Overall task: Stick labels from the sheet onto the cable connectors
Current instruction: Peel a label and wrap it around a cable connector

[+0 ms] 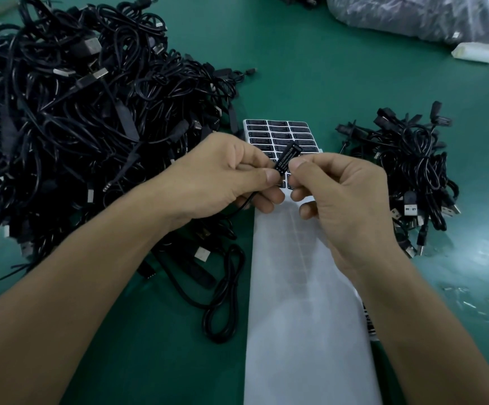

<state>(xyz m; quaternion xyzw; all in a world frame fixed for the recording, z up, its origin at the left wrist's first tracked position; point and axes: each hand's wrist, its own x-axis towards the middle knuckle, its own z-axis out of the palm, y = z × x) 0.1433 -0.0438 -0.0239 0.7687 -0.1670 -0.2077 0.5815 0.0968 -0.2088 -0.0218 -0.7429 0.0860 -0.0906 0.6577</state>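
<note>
Green table (310,68) runs under everything. Across its left side sprawls a big heap (77,112) of tangled black cables with USB plugs, and to the right lies a smaller pile (412,176) of the same kind. At the far right corner sits a clear plastic bag (427,16) with a white packet (475,52) just beside it. Down the middle lies a long white sheet (304,302); its near part is bare backing, and rows of black labels (278,131) fill its far end. One loose cable (223,299) loops on the table just left of the sheet. Above the sheet the two hands meet. The left hand (223,176) pinches a black connector (285,159) between thumb and fingers, its cord trailing below the palm. The right hand (345,194) closes thumb and forefinger on the same connector, which bears white print reading LED CONTROLLER.
</note>
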